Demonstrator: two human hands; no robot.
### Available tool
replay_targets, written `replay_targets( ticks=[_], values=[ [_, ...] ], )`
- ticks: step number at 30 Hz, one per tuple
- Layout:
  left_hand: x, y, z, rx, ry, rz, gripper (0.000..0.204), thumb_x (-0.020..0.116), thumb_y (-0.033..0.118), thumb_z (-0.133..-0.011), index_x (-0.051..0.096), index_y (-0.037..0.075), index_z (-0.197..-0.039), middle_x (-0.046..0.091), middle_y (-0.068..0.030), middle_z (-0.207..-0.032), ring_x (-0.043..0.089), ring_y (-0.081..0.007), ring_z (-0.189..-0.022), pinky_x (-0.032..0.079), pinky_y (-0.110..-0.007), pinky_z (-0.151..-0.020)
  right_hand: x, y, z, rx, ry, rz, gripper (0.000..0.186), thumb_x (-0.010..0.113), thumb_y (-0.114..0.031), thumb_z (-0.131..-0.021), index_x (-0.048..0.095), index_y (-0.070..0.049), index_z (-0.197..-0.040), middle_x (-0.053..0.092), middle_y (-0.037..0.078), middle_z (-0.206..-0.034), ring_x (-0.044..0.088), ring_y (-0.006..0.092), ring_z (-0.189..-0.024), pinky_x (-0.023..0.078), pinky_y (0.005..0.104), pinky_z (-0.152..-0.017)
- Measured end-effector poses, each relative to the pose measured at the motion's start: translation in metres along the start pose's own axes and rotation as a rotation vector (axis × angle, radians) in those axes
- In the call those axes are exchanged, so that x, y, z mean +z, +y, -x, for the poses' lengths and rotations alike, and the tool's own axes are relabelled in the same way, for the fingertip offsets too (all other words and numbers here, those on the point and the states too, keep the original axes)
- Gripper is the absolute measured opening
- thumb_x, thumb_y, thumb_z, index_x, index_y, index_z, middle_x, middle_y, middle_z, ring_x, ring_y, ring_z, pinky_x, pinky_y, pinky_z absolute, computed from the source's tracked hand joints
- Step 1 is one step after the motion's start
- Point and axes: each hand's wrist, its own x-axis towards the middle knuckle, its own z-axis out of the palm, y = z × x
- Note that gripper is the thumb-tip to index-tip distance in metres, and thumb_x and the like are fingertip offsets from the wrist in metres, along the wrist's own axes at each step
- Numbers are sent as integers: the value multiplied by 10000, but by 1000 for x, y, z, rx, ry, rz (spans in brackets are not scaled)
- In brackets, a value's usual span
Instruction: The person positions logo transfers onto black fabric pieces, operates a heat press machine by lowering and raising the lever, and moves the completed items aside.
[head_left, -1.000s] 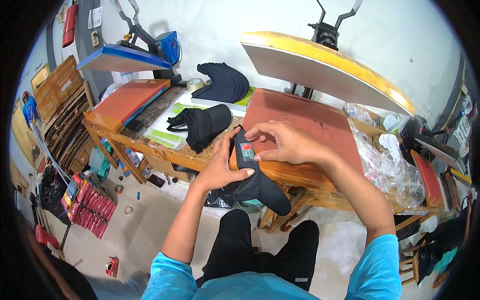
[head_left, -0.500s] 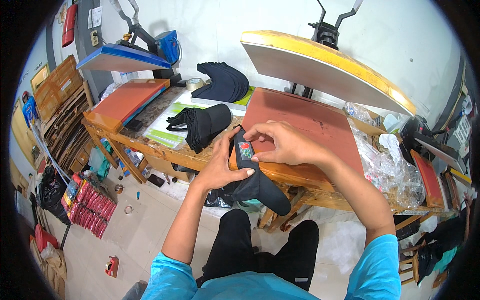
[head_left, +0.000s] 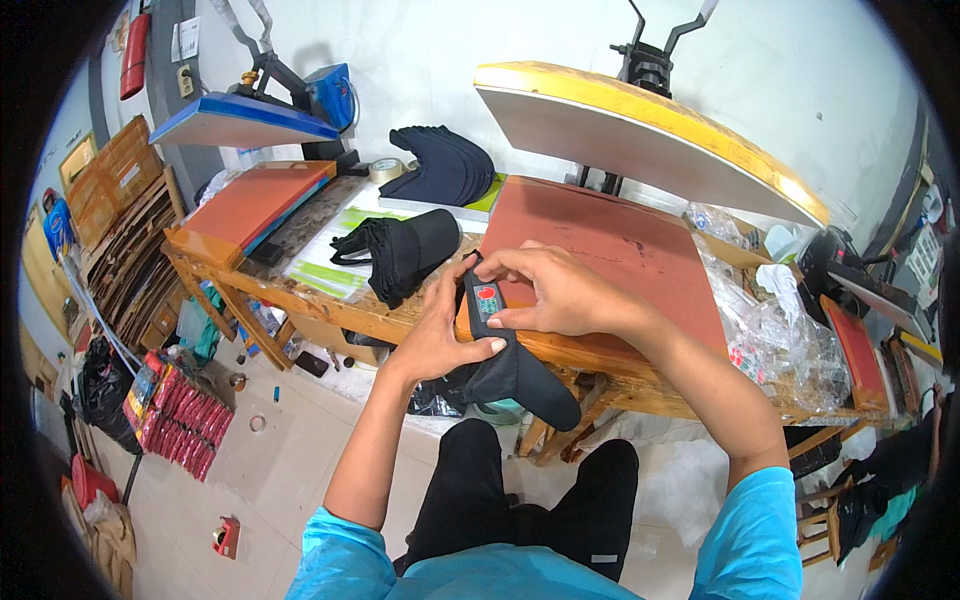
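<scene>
A black sun visor [head_left: 540, 385] is held over the front left corner of the lower pad of the yellow heat press, its brim hanging down toward me. On its band sits a small red and green printed patch [head_left: 487, 298]. My left hand [head_left: 435, 335] grips the band from the left, thumb on the near end and fingers along the far side. With its thumb at the patch's lower edge and fingertips above it, my right hand [head_left: 560, 290] holds the band too. Left of my hands lies a bunch of black visors [head_left: 415, 250].
The yellow press's upper plate [head_left: 650, 130] is raised over its reddish pad [head_left: 610, 240]. A blue heat press [head_left: 245, 118] stands open at the left. More black visors [head_left: 440, 165] are stacked behind, beside a tape roll [head_left: 386, 170]. Crumpled clear plastic [head_left: 790, 345] covers the table's right side.
My right hand has shifted slightly left and its thumb has slid down a little along the patch. The left hand keeps its hold on the visor. The view has moved slightly.
</scene>
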Motion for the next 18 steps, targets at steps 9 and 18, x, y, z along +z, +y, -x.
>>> replay_targets(
  ticks=[9, 18],
  values=[
    [1, 0, 0, 4, 2, 1, 1257, 898, 475, -732, 216, 22, -1685, 357, -286, -1646, 264, -446, -1592, 259, -553, -1304, 1, -1, 1, 14, 16, 31, 554, 903, -302, -842, 714, -17, -1277, 758, 174, -1226, 696, 352, -1150, 547, 471, -1014],
    [-1, -4, 0, 25, -4, -8, 1250, 899, 468, -735, 218, 27, -1686, 357, -290, -1653, 279, -446, -1592, 263, -553, -1304, -1, -10, -1, -7, -18, 97, 575, 860, -306, -872, 684, -34, -1348, 751, 169, -1253, 667, 334, -1203, 480, 486, -1079]
  ],
)
